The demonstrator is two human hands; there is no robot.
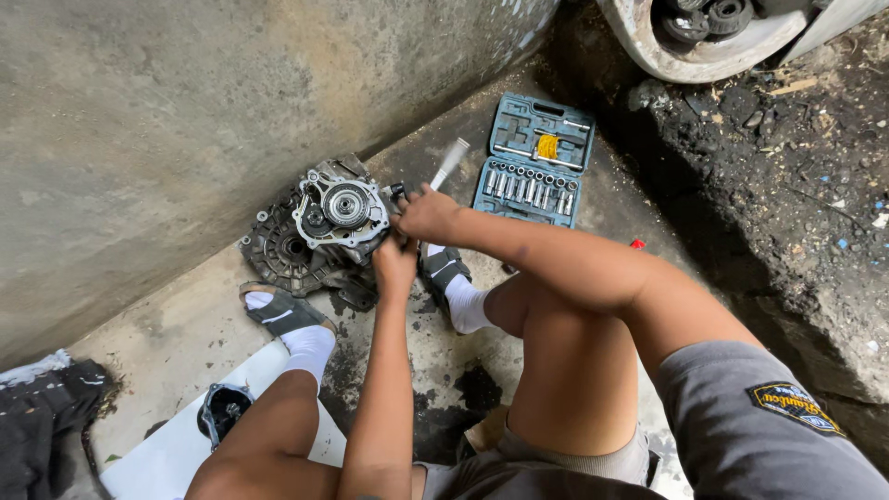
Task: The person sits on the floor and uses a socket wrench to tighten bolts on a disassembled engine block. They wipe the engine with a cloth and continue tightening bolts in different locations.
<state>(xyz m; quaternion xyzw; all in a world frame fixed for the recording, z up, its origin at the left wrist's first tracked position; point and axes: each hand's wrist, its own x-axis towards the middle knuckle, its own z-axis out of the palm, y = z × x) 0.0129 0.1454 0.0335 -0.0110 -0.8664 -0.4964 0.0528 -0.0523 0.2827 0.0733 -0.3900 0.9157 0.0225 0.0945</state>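
The right hand [426,215] is closed around the handle of a ratchet wrench [447,167], whose pale grip points up and away toward the wall. The left hand [394,264] sits just below it, fingers curled, but what it grips is hidden by the hand itself. Both hands are at the right edge of one engine case [319,231], a dirty grey metal casting with a round bearing in its lighter cover, standing on the concrete floor [185,324] against the wall [185,111]. The head of the wrench is covered by the hands.

Two feet in white socks and grey sandals [282,310] stand on either side. Behind the hands lies one open blue socket set [535,159]; its sockets stand in a row, too small to count surely. One small dark round part [222,412] lies on a white board [176,454]. A wheel [713,42] is cut off at the top.
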